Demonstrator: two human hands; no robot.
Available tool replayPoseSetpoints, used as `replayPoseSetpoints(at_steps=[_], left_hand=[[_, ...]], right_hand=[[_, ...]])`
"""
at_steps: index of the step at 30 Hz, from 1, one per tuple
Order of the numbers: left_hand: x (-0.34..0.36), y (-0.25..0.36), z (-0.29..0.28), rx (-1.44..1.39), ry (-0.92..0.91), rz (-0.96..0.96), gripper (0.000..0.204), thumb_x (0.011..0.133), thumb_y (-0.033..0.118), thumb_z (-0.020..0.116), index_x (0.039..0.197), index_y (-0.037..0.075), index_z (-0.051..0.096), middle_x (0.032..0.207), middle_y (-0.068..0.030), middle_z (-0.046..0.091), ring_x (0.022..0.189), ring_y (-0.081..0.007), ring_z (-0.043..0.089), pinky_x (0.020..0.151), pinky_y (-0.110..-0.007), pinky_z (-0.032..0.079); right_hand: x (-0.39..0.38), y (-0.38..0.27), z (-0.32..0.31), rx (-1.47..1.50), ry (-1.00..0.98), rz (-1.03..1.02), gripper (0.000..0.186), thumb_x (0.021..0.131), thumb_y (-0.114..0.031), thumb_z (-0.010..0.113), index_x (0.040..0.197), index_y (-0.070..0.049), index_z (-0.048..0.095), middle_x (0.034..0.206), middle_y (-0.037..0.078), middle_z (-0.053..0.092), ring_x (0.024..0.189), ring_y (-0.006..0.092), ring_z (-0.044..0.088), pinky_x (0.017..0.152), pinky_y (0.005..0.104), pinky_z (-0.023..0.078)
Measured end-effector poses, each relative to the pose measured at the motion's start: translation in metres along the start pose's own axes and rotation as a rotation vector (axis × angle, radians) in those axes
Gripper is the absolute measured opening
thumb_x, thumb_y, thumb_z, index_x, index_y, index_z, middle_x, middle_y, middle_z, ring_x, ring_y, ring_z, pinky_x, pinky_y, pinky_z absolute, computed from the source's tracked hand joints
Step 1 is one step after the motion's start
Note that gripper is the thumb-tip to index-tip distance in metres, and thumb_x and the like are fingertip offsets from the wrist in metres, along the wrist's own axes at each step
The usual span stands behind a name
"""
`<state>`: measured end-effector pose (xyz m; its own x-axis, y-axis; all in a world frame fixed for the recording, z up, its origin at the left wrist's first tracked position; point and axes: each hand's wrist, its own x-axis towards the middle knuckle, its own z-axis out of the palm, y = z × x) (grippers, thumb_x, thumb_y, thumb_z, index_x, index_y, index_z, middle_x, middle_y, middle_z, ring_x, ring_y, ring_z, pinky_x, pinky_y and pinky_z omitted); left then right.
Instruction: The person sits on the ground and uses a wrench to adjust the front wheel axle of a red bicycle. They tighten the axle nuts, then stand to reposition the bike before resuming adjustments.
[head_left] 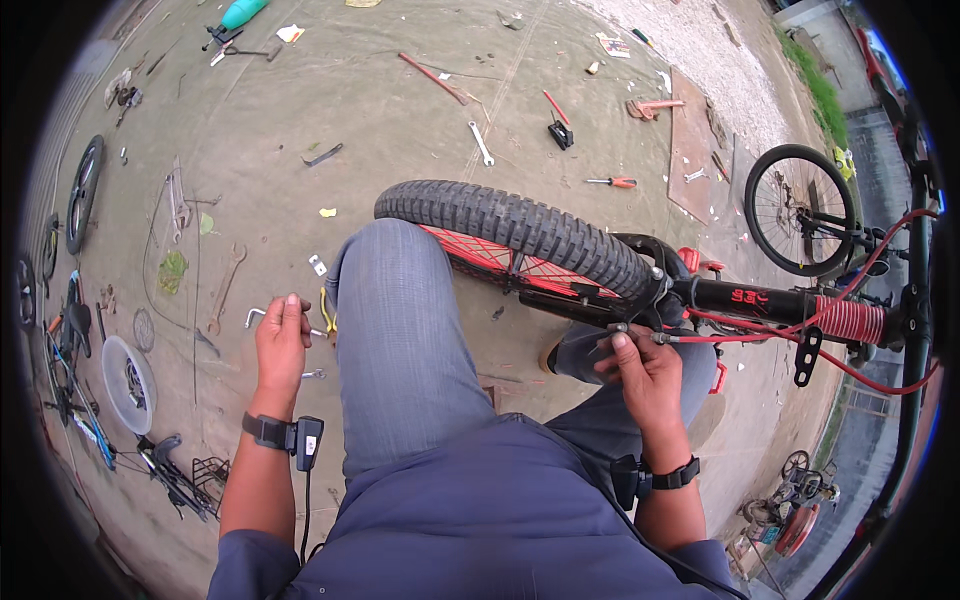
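Note:
My left hand [283, 340] is closed around a silver L-shaped hex key [256, 314], whose bent end sticks out to the left. Beside it, yellow-handled pliers [328, 312] lie partly behind my left knee. My right hand [645, 375] pinches the metal end of a brake cable by the fork; its fingertips are partly hidden. From there the red cable housing [720, 339] runs off to the right. A knobby bicycle tire [500, 213] with red spokes slants past my knees. The black fork [735, 296] joins it on the right.
Wrenches [228, 290], a screwdriver [612, 182], a pipe wrench [655, 108] and a red bar [432, 78] are scattered on the ground. A white basin [130, 384] and bicycle parts stand at left. Another bicycle wheel [800, 210] is at right, beyond the handlebar [912, 300].

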<state>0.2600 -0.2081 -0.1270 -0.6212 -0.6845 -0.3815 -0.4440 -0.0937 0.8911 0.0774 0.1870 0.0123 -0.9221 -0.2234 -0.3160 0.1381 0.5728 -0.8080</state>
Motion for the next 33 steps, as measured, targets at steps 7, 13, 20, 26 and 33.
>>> replayPoseSetpoints(at_steps=[7, 13, 20, 26, 33], left_hand=[[-0.040, -0.127, -0.026, -0.022, -0.064, -0.562, 0.032, 0.104, 0.033, 0.057, 0.098, 0.003, 0.064, 0.073, -0.0021, 0.058, 0.060, -0.0105, 0.053, 0.055, -0.027, 0.043], [-0.072, -0.172, -0.025, 0.041, -0.201, -0.754, 0.032, 0.103, 0.034, 0.058, 0.101, 0.003, 0.064, 0.078, -0.0036, 0.061, 0.063, -0.0133, 0.056, 0.058, -0.030, 0.046], [-0.075, -0.180, -0.019, 0.018, -0.206, -0.763, 0.032, 0.102, 0.032, 0.059, 0.098, 0.001, 0.063, 0.080, -0.0061, 0.064, 0.065, -0.0149, 0.059, 0.061, -0.031, 0.049], [-0.072, -0.185, -0.016, 0.010, -0.215, -0.768, 0.033, 0.101, 0.031, 0.060, 0.099, -0.001, 0.064, 0.079, -0.0068, 0.064, 0.063, -0.0154, 0.059, 0.061, -0.031, 0.050], [-0.076, -0.192, -0.018, 0.020, -0.238, -0.781, 0.031, 0.102, 0.032, 0.059, 0.101, 0.001, 0.064, 0.078, -0.0064, 0.064, 0.063, -0.0151, 0.059, 0.060, -0.031, 0.049]], right_hand=[[-0.001, 0.003, 0.007, 0.026, -0.019, 0.058, 0.020, 0.105, -0.017, 0.060, 0.109, 0.001, 0.067, 0.092, 0.008, 0.073, 0.072, 0.0119, 0.070, 0.061, 0.0232, 0.053], [0.004, 0.005, 0.003, 0.020, -0.048, 0.095, 0.021, 0.106, -0.019, 0.056, 0.105, -0.001, 0.066, 0.091, 0.009, 0.073, 0.070, 0.0132, 0.071, 0.058, 0.0229, 0.052], [0.005, 0.002, 0.001, -0.028, -0.059, 0.134, 0.023, 0.107, -0.022, 0.055, 0.107, -0.001, 0.064, 0.091, 0.010, 0.073, 0.069, 0.0142, 0.071, 0.057, 0.0232, 0.052], [0.005, -0.003, 0.004, -0.036, -0.050, 0.171, 0.023, 0.107, -0.024, 0.056, 0.106, -0.002, 0.063, 0.091, 0.010, 0.072, 0.069, 0.0146, 0.071, 0.058, 0.0234, 0.052], [0.003, -0.001, 0.005, -0.069, -0.066, 0.196, 0.022, 0.106, -0.023, 0.057, 0.104, -0.002, 0.064, 0.091, 0.010, 0.073, 0.069, 0.0141, 0.071, 0.058, 0.0233, 0.051]])
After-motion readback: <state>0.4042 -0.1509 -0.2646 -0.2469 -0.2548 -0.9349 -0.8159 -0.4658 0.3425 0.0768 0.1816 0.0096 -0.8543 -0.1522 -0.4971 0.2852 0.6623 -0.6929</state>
